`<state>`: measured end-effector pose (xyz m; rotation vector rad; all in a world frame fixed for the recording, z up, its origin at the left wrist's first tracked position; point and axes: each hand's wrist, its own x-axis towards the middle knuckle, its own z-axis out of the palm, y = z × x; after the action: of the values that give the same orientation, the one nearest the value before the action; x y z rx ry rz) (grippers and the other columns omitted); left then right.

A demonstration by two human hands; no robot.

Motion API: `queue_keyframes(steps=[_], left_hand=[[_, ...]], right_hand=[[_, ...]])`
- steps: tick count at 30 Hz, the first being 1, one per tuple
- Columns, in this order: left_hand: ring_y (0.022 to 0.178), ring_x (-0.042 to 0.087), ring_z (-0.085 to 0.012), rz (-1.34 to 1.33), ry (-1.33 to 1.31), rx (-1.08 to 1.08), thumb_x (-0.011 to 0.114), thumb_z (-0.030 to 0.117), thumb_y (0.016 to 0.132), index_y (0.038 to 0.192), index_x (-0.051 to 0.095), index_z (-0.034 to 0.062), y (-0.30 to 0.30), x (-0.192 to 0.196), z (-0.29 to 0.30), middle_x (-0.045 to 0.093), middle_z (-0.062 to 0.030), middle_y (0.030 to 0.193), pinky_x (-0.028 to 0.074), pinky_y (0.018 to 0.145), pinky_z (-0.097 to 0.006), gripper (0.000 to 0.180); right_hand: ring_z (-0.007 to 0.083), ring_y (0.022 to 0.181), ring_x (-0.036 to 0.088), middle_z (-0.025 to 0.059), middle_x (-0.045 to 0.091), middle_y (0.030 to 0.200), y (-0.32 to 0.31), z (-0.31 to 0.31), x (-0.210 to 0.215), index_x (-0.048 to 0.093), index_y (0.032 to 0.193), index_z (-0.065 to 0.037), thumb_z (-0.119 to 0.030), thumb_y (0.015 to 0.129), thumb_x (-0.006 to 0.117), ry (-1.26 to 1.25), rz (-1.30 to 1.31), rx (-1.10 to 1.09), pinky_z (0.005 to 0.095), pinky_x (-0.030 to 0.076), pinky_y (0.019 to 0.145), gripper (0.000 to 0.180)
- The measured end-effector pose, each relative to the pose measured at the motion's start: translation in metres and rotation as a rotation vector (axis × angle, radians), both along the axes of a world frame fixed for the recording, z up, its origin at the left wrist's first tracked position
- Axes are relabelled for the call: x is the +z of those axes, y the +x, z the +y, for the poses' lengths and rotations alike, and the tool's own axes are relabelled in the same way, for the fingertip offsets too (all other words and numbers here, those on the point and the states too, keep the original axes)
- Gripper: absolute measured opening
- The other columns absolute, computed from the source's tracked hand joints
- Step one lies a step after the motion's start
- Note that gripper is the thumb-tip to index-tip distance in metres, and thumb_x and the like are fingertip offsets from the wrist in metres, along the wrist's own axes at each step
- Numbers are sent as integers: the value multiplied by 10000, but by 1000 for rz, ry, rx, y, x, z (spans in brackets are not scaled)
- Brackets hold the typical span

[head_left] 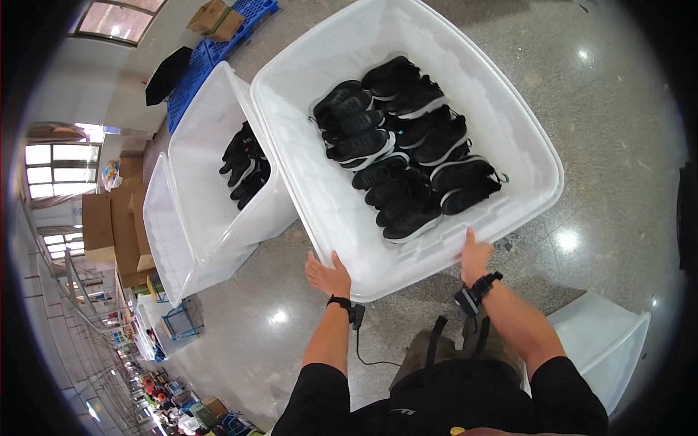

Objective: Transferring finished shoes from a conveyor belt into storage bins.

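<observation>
A large white plastic bin (534, 156) stands in front of me, with several black shoes (367, 149) with pale soles lying in rows on its bottom. At the bin's near left corner is my left hand (329, 276), its fingers spread apart against the outside. My right hand (476, 260) is at the near rim, its thumb resting over the edge. The other fingers of that hand are mostly hidden under the rim. A strapped device sits on each wrist, and a cable hangs from the left one.
More white bins (190, 178) stand to the left, one holding black shoes (247, 163). Another white bin (603, 341) is at my right. Beyond are a blue pallet (200, 76), an open black umbrella (167, 76) and cardboard boxes (113, 225). People work far off at lower left.
</observation>
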<state>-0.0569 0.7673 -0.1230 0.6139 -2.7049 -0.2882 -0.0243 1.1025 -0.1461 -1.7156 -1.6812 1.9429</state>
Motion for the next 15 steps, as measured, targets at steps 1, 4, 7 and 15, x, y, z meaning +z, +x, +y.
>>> queue_keyframes(steps=[1,4,7,15], left_hand=[[1275,388,-367,2,-45,37,625,383,901,1406,382,41,8,3,7,443,-198,1337,296,1067,-510,657],[1299,353,-348,28,-97,52,627,381,899,1435,343,51,19,5,15,399,-177,1371,257,1086,-518,690],[1305,338,-361,32,-170,21,639,358,894,1447,336,70,26,13,27,381,-179,1384,242,1093,-520,693],[1309,334,-344,112,-223,-68,690,268,854,1438,368,88,24,5,16,352,-182,1399,244,1083,-503,690]], right_hand=[[287,1227,491,256,455,1346,3,4,3,247,1315,119,-347,931,640,4,59,0,340,388,1035,721],[277,1218,486,259,455,1322,4,11,9,238,1290,124,-341,933,638,25,76,18,333,379,1034,710],[282,1186,503,266,476,1277,11,19,8,268,1242,129,-330,933,639,15,122,16,339,397,1010,667],[344,1098,580,298,537,1169,19,5,-15,338,1183,150,-377,916,649,186,181,33,380,472,907,668]])
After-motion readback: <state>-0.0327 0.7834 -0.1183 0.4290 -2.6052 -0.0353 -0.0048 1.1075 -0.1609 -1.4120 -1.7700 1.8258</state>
